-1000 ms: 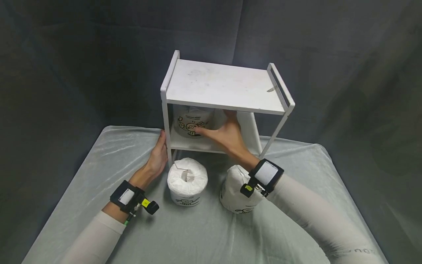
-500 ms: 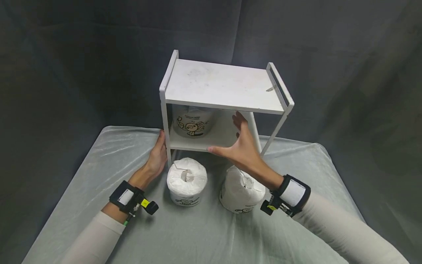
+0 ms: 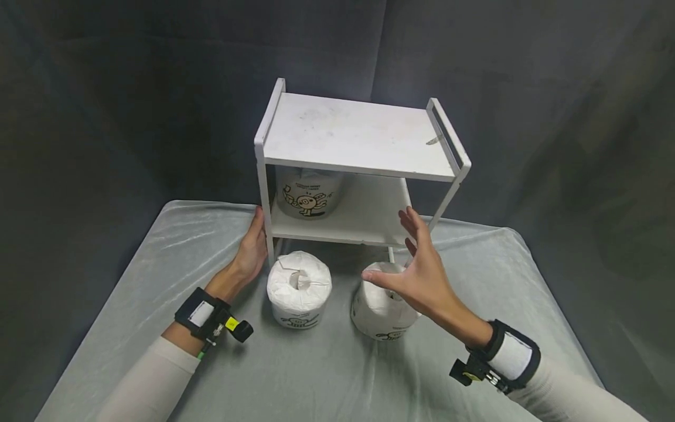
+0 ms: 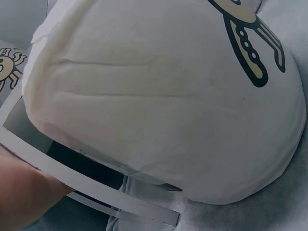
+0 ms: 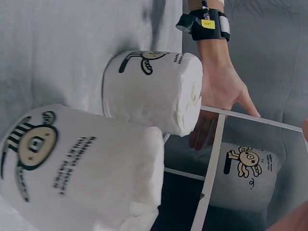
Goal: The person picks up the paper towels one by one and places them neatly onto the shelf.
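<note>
At the left, the left hand point(image 3: 249, 255) is being laid against the side of the white rack point(image 3: 350, 135), its visible fingers extended rather than clenched. The first wrapped roll point(image 3: 299, 293) is being supported upright on the table point(image 3: 327, 381), in front of the rack's left post. Behind it, the shelved roll point(image 3: 307, 199) is being carried at the left of the lower shelf point(image 3: 364, 217). Farther right, the second wrapped roll point(image 3: 377, 313) is being supported on the table, well apart from the first. At the right, the right hand point(image 3: 422, 275) is being held near that roll, thumb and fingers spread, with nothing being grasped. The rolls are being judged light and soft, with a thin, slightly slippery wrapper; opposite sides are being recommended for the hold, with light pressure, away from the creased core opening.
</note>
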`<state>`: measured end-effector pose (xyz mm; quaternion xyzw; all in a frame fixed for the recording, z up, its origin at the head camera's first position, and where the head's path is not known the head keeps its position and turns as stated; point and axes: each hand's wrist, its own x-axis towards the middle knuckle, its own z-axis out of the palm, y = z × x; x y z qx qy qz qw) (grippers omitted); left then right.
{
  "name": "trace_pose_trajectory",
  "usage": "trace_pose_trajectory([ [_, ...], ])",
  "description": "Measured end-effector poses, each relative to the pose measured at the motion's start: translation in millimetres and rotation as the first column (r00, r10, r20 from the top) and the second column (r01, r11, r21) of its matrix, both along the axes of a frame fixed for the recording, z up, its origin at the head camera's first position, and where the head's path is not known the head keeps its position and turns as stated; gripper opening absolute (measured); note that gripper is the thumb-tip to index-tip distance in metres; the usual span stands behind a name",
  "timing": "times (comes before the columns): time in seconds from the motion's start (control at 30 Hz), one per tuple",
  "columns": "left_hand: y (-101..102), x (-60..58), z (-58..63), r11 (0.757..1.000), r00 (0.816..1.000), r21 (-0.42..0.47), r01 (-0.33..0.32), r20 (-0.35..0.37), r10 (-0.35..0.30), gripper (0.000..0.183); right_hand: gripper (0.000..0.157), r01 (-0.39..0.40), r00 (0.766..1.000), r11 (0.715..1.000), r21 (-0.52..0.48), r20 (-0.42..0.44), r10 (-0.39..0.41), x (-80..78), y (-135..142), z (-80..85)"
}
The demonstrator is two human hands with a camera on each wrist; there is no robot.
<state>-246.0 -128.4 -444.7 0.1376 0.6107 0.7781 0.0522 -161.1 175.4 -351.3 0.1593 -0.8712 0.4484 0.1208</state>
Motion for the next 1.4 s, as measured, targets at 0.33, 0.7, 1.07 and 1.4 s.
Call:
trace_pose_trajectory([
  [0.33, 0, 0.4, 1.4, 1.0, 1.0, 0.006, -0.008, -0.005, 0.008, 0.087, 0.124, 0.071, 0.997, 0.995, -0.073, -0.008, -0.072, 15.0, 23, -11.6],
  [0.7, 0, 0.3, 1.0, 1.0, 1.0, -0.01, -0.015, 0.008, 0.015, 0.086, 0.123, 0.127, 0.992, 0.982, -0.137, -0.002, -0.129, 35.5, 39, -28.9],
  [1.07, 0, -1.4, -0.9, 1.0, 1.0, -0.013, -0.024, -0.009, 0.024, 0.083, 0.124, 0.199, 0.98, 0.961, -0.192, 0.034, -0.196, 52.0, 50, -52.7],
  [1.4, 0, -0.7, -1.4, 1.0, 1.0, -0.013, -0.018, 0.002, 0.018, 0.084, 0.125, 0.25, 0.968, 0.932, -0.262, 0.103, -0.231, 54.9, 47, -81.3],
])
